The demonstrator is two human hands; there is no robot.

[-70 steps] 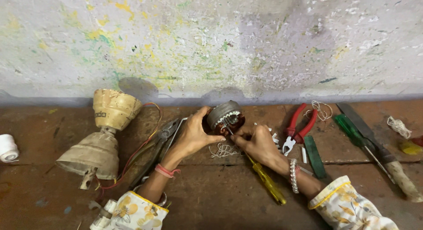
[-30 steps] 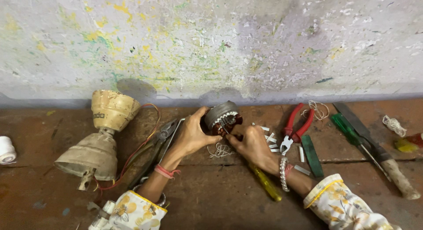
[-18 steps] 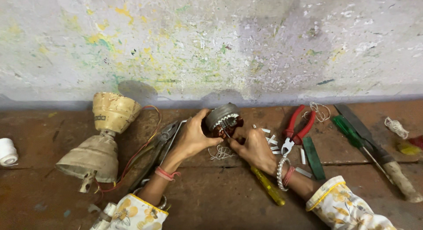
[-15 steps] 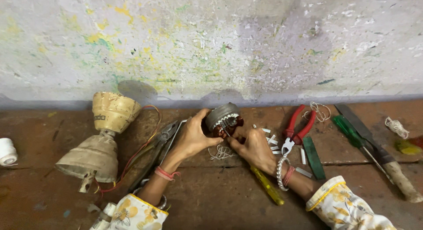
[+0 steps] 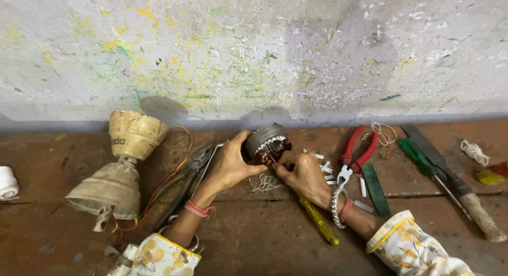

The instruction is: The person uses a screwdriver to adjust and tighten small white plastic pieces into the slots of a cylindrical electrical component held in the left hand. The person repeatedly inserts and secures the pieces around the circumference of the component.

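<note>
The left hand [image 5: 230, 165] has its grip wrapped round the small motor stator [image 5: 267, 144], fingers curled over its grey metal rim and thumb pressed beneath, holding it tilted just off the reddish counter [image 5: 264, 239] near the foot of the paint-flecked wall [image 5: 254, 54]. The right hand [image 5: 304, 175] meets the stator from the right, its grip pinched narrow with fingertips on the copper windings; whether it holds anything between them I cannot tell. Under the stator lies a tangle of thin white thread [image 5: 264, 183], and a yellow-handled screwdriver [image 5: 317, 220] lies below it, partly hidden by the right wrist. Left of the stator lie grey pliers [image 5: 193, 167] and, further left, a cream fan housing [image 5: 119, 173] with coloured wires trailing. Right of the stator are small white slips [image 5: 325, 165], red-handled pliers [image 5: 357, 154], a green-handled screwdriver [image 5: 420, 159] and a long file [image 5: 450, 181]. Compared with the earlier frames, both hands remain on the stator in nearly the same pose, the right hand shifted slightly closer to it.
</note>
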